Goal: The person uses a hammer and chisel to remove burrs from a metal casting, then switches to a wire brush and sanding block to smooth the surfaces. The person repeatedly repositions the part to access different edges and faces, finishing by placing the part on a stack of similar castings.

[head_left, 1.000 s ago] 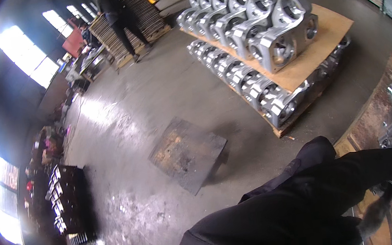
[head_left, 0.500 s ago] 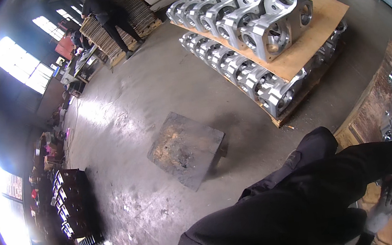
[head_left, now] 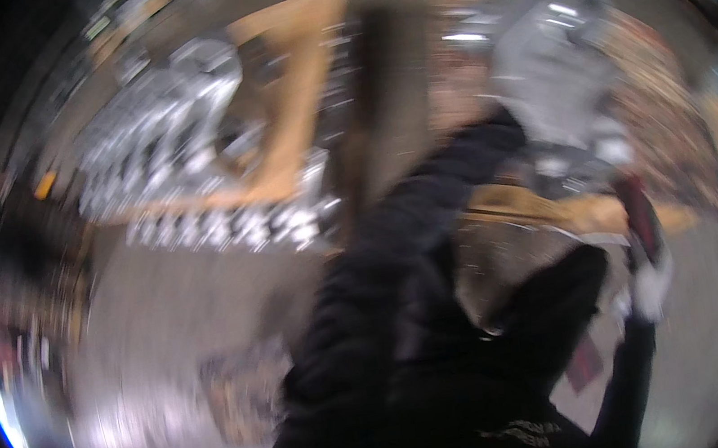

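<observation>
A large silver-grey metal casting (head_left: 552, 72) lies on a worn wooden surface. My left arm, in a black sleeve (head_left: 426, 183), reaches to the casting's near left side. Past the cuff, my left hand blends into the blurred grey metal, so its fingers cannot be made out. To the right and closer to me is my right hand (head_left: 653, 285) in a white glove, its fingers seemingly closed round a long dark red thing (head_left: 638, 210). Motion smears that thing too much to name it. Its upper end points toward the wooden surface's near edge, beside tan wood (head_left: 589, 214).
Rows of silver castings (head_left: 173, 121) stand on a tan sheet (head_left: 312, 76) at the left, with more castings (head_left: 232, 227) beneath it. A low dark square stand (head_left: 241, 394) is on the floor at lower left. A reddish patch (head_left: 584, 364) shows near my right forearm.
My view has swung right, bringing the casting and wooden surface toward the middle. The stacked castings have shifted left. My right hand now appears apart from the casting.
</observation>
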A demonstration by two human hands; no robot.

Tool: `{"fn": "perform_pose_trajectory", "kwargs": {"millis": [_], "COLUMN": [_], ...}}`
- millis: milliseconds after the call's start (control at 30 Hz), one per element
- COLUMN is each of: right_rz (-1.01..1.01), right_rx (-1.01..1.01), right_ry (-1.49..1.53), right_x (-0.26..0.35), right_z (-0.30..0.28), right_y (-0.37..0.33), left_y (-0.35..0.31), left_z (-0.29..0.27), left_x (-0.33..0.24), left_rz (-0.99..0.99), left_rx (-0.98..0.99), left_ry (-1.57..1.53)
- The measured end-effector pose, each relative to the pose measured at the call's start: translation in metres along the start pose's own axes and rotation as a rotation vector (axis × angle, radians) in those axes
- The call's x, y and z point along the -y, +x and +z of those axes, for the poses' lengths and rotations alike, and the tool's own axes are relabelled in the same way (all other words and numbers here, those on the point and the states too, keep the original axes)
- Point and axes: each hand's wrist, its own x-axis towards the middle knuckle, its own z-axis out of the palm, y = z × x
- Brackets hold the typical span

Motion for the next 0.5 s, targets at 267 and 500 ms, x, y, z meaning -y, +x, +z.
{"fn": "perform_pose_trajectory", "kwargs": {"millis": [267,500], "right_rz": [-0.898,-1.053], "right_rx": [-0.047,0.032], "right_ry": [-0.69,-1.259], "right_x": [0.11,0.136], "right_z": [0.054,0.084], "right_y": [0.133,0.253], "left_y": [0.105,0.16], "left_z": [-0.033,-0.003], "left_x": [0.049,0.113], "left_rz": [-0.038,-0.051], "left_rx": [-0.337,-0.055], "left_ry": [0.211,0.162]}}
